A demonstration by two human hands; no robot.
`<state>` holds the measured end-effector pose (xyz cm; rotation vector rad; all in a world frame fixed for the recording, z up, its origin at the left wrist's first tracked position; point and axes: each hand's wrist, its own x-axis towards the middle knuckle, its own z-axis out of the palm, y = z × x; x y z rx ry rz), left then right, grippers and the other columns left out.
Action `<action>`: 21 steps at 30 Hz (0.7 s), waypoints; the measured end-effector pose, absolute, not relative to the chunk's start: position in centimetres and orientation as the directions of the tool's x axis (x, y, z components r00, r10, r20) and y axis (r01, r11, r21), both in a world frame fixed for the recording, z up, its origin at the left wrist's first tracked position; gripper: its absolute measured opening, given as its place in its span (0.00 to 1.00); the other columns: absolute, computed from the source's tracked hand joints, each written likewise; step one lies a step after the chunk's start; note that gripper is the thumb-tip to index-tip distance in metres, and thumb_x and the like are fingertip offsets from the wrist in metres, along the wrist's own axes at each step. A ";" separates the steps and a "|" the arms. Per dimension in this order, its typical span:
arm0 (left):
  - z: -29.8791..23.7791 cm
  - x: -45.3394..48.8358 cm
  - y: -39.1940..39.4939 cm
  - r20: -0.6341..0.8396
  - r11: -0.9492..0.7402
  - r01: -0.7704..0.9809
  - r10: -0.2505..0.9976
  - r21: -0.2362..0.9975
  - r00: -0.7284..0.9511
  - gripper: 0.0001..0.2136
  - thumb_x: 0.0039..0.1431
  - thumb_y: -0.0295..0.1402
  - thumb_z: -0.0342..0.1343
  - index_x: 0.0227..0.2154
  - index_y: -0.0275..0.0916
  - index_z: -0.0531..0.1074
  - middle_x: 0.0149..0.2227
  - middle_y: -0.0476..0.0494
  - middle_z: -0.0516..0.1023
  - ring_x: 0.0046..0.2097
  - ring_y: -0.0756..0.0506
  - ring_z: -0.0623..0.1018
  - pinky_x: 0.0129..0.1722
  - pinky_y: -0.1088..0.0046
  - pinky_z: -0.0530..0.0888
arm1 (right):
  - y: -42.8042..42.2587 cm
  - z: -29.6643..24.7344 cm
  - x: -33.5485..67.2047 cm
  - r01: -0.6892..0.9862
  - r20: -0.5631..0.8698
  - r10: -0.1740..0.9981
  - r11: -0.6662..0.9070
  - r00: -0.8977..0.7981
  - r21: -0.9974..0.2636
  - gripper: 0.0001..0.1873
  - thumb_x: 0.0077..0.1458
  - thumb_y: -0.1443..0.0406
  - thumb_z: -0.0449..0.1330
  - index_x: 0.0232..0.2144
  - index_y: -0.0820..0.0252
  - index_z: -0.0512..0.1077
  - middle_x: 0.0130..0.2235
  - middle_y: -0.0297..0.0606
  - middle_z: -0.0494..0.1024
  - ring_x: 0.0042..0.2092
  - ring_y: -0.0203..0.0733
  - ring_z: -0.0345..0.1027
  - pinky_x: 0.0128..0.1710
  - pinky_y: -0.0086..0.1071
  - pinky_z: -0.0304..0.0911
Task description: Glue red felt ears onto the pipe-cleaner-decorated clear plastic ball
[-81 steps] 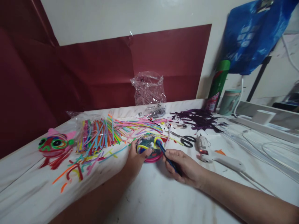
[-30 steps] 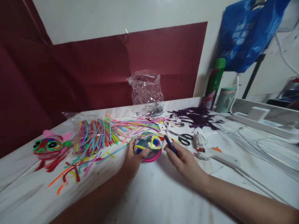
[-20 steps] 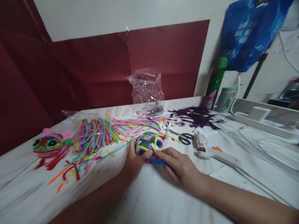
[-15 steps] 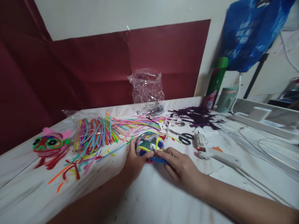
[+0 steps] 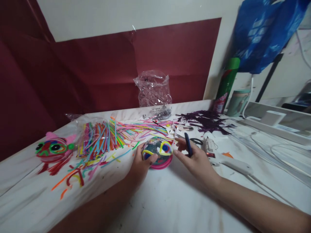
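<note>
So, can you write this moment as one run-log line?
left hand: holds ball | right hand: holds blue stick, beside ball | scissors, glue gun: by right hand

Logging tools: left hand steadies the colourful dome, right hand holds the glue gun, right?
No. In the head view the right hand holds a dark blue stick; the glue gun lies on the table. The left hand does steady the colourful dome.

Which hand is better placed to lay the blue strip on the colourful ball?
Right, probably. The right hand pinches the blue strip in its fingers just beside the ball, while the left hand is busy gripping the ball.
</note>
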<state>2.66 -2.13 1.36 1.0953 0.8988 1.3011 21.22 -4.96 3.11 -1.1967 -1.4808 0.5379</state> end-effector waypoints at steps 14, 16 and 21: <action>1.5 2.1 -1.9 0.066 -0.035 -0.224 0.989 0.974 0.132 0.29 0.37 0.33 0.68 0.45 0.40 0.66 0.40 0.43 0.77 0.42 0.41 0.77 0.42 0.66 0.73 | -4.9 2.3 20.9 0.402 0.506 0.859 0.493 -0.082 -0.772 0.21 0.47 0.56 0.64 0.42 0.60 0.71 0.40 0.44 0.75 0.42 0.48 0.67 0.44 0.41 0.64; 1.5 1.9 -1.5 0.063 -0.028 -0.261 0.989 0.965 0.130 0.27 0.38 0.34 0.67 0.45 0.40 0.66 0.40 0.43 0.77 0.42 0.41 0.77 0.42 0.66 0.73 | -5.0 2.7 20.9 0.335 0.454 0.890 0.441 -0.044 -0.833 0.21 0.49 0.56 0.62 0.43 0.60 0.71 0.41 0.44 0.76 0.41 0.47 0.68 0.44 0.41 0.65; 1.8 1.3 -0.9 0.097 0.018 -0.413 0.962 0.910 0.255 0.28 0.45 0.34 0.63 0.51 0.40 0.63 0.44 0.40 0.76 0.45 0.39 0.76 0.46 0.62 0.72 | -4.8 3.0 20.9 0.204 0.309 0.949 0.292 0.057 -0.934 0.21 0.50 0.54 0.59 0.42 0.63 0.70 0.42 0.47 0.77 0.44 0.49 0.70 0.47 0.41 0.64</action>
